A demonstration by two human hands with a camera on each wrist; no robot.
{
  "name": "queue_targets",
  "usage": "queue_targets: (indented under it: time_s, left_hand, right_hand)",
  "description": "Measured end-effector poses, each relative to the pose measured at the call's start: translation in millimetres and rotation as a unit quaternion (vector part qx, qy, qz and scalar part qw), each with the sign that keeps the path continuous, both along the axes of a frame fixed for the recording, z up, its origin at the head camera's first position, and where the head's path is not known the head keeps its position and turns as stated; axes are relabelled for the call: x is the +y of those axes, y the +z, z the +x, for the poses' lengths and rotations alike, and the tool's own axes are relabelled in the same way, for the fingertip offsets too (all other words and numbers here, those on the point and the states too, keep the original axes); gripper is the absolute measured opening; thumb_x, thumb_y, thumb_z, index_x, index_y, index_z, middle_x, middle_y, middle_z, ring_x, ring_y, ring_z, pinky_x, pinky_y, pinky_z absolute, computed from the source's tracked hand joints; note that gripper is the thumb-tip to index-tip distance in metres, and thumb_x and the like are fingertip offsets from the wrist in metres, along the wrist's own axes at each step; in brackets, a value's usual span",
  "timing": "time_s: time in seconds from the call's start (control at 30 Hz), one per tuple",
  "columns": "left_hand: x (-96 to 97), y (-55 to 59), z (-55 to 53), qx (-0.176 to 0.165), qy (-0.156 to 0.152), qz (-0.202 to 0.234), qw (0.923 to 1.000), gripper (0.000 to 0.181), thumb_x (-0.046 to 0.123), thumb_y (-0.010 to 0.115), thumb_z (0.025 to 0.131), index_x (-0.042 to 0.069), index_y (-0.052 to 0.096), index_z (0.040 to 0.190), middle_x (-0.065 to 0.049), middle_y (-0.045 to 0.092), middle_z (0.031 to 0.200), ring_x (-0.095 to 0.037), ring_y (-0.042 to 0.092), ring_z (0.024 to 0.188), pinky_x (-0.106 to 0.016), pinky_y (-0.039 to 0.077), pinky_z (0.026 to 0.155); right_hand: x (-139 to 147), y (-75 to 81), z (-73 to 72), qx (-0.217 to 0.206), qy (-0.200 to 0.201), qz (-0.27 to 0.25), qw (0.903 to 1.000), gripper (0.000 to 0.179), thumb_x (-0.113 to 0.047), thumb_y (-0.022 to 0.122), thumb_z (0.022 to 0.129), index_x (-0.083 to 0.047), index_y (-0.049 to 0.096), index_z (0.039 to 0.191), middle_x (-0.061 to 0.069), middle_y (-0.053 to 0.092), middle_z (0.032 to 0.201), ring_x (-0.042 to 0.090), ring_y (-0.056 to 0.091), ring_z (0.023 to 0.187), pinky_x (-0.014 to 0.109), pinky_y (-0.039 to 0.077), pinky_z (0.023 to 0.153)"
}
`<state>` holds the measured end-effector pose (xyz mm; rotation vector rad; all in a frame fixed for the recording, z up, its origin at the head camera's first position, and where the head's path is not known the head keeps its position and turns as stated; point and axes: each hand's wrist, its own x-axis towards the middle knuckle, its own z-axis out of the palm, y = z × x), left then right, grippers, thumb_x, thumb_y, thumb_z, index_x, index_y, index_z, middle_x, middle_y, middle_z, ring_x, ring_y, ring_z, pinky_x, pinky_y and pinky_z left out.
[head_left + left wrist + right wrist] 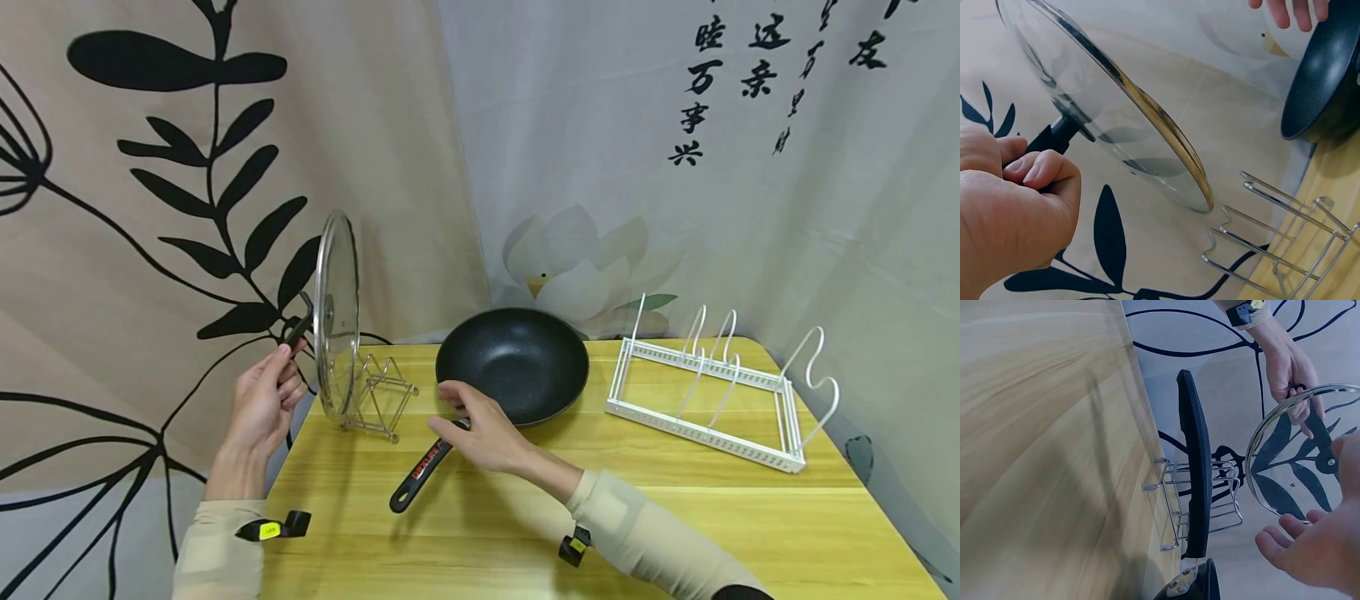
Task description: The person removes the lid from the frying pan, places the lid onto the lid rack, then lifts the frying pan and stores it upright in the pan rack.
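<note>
My left hand (258, 404) grips the black handle (1054, 134) of a round glass lid (341, 333) with a metal rim. The lid stands on edge in the air, apart from the small metal wire rack (1310, 250) at the table's left side. A black frying pan (517, 358) sits at the back middle, its handle (422, 477) pointing toward the front left. Over the near end of the pan, my right hand (487, 429) hovers with spread, relaxed fingers. The right wrist view shows a gap between this hand and the pan handle.
A white rack (693, 432) with upright wire dividers stands on the right of the wooden table (600, 508). A printed cloth (390, 125) hangs behind the table and along its left side.
</note>
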<state>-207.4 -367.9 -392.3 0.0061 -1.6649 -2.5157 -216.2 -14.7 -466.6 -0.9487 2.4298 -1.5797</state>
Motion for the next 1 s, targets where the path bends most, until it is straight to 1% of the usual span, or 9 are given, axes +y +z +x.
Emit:
queue_targets:
  time_s: [0.13, 0.37, 0.47, 0.67, 0.83, 1.0]
  left_hand:
    - [-0.7, -0.4, 0.1, 0.009, -0.002, 0.005, 0.9999, 0.026, 0.029, 0.059, 0.119, 0.01, 0.076, 0.127, 0.011, 0.045, 0.077, -0.008, 0.023, 0.063, -0.024, 0.021, 0.058]
    - [-1.3, -1.4, 0.3, 0.012, -0.003, 0.008, 0.9999, 0.026, 0.027, 0.058, 0.119, 0.01, 0.076, 0.124, 0.011, 0.045, 0.078, -0.007, 0.024, 0.062, -0.024, 0.019, 0.058]
    - [-1.4, -1.7, 0.3, 0.009, -0.002, 0.007, 0.9999, 0.026, 0.028, 0.058, 0.119, 0.01, 0.077, 0.124, 0.011, 0.045, 0.078, -0.007, 0.024, 0.062, -0.025, 0.019, 0.058]
    - [-2.1, -1.5, 1.3, 0.005, 0.002, 0.002, 1.0, 0.026, 0.028, 0.059, 0.119, 0.011, 0.078, 0.123, 0.011, 0.045, 0.078, -0.007, 0.024, 0.063, -0.025, 0.019, 0.058]
    - [-2.8, -1.4, 2.6, 0.005, 0.004, -0.001, 1.0, 0.026, 0.029, 0.06, 0.119, 0.012, 0.078, 0.124, 0.011, 0.045, 0.079, -0.006, 0.026, 0.062, -0.024, 0.02, 0.058]
    - [-3.3, -2.2, 3.2, 0.008, 0.007, -0.003, 0.9999, 0.027, 0.029, 0.06, 0.119, 0.009, 0.076, 0.126, 0.01, 0.045, 0.079, -0.007, 0.024, 0.062, -0.024, 0.02, 0.058]
  right_hand:
    - [-6, 2.5, -4.0, 0.006, 0.005, 0.014, 0.9999, 0.068, -0.048, 0.062, 0.115, -0.011, 0.046, 0.169, 0.014, 0.06, 0.165, 0.03, 0.061, 0.151, 0.051, 0.053, 0.126]
    - [-16, 6.8, -11.2, 0.008, 0.007, 0.05, 0.9987, 0.069, -0.053, 0.06, 0.114, -0.017, 0.044, 0.171, 0.007, 0.055, 0.172, 0.029, 0.058, 0.155, 0.051, 0.052, 0.127]
    - [-21, 9.2, -13.6, 0.011, 0.011, 0.059, 0.9982, 0.07, -0.055, 0.059, 0.115, -0.016, 0.045, 0.171, 0.009, 0.053, 0.173, 0.03, 0.057, 0.156, 0.053, 0.052, 0.126]
    - [-29, 12.1, -19.2, 0.016, 0.02, 0.074, 0.9969, 0.072, -0.058, 0.058, 0.114, -0.018, 0.044, 0.172, 0.005, 0.05, 0.176, 0.03, 0.054, 0.158, 0.054, 0.051, 0.127]
    - [-39, 14.9, -24.5, 0.027, 0.025, 0.092, 0.9951, 0.076, -0.061, 0.057, 0.113, -0.017, 0.042, 0.173, 0.007, 0.048, 0.178, 0.029, 0.05, 0.162, 0.053, 0.047, 0.132]
    - [-47, 18.2, -29.9, 0.04, 0.031, 0.112, 0.9924, 0.076, -0.059, 0.056, 0.114, -0.014, 0.04, 0.174, 0.009, 0.045, 0.179, 0.03, 0.046, 0.166, 0.052, 0.044, 0.135]
